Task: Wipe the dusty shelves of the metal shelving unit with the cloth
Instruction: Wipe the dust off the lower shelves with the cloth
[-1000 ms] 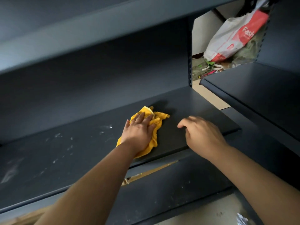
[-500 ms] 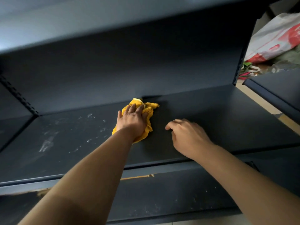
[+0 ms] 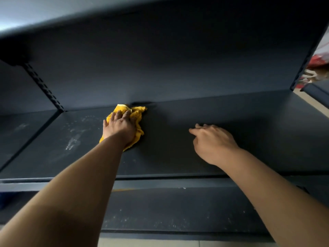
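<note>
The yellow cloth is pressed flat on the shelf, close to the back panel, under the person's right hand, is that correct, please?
Not quite. The head view shows the yellow cloth under the left hand, not the right. The right hand rests on the bare shelf, apart from the cloth. The rest holds: the cloth is pressed flat on the shelf, close to the back panel.

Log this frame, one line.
left hand: pressing yellow cloth on shelf | right hand: resting on shelf, empty | dust: left of cloth

Left grip (image 3: 121, 128) pressed flat, right grip (image 3: 211, 139) loosely curled.
</note>
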{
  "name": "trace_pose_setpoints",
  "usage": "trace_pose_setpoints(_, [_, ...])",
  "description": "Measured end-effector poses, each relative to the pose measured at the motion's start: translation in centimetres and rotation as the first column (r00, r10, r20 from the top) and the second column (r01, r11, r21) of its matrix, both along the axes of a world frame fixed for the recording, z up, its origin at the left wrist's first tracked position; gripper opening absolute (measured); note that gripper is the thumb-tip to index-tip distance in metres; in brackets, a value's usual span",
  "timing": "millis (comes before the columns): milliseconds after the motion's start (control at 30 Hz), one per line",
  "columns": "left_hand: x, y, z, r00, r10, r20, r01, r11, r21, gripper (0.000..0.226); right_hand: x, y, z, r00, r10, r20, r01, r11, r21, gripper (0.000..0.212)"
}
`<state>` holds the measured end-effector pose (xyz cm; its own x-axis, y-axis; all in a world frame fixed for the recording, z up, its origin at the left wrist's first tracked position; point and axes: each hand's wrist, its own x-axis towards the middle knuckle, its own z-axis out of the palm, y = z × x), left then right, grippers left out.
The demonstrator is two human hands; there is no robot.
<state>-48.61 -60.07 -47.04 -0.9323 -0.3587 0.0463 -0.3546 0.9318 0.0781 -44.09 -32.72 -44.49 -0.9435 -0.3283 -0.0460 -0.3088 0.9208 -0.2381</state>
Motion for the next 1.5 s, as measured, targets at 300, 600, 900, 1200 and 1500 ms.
trace_pose_setpoints(300, [5.6,3.7,0.7,0.998,-0.056,0.021,0.055,0.997,0.054,0.062,0.2,0.2,0.0,0.998,0.020,0.061,-0.019,1.000,-0.009,0.049])
trace_pose_setpoints(600, [11.0,12.1,2.1,0.941,-0.313,0.127,0.293,0.944,0.154,0.092,0.3,0.9,0.2,0.994,-0.015,0.105,0.025,0.995,-0.096,0.047])
trace_pose_setpoints(900, [14.0,11.9,2.6,0.834,-0.548,-0.068,0.552,0.828,0.099,0.059,0.2,2.2,0.0,0.987,0.022,0.162,0.021,0.965,-0.260,0.047])
trace_pose_setpoints(1200, [13.1,12.6,6.9,0.994,-0.009,-0.113,0.110,0.338,0.935,0.014,0.1,2.5,1.4,0.977,-0.003,0.213,0.094,0.903,-0.419,0.045])
trace_pose_setpoints(1500, [10.0,8.9,5.9,0.886,-0.397,-0.239,0.442,0.880,0.176,0.055,0.8,1.2,0.9,0.992,-0.042,0.117,0.073,0.960,-0.270,0.040])
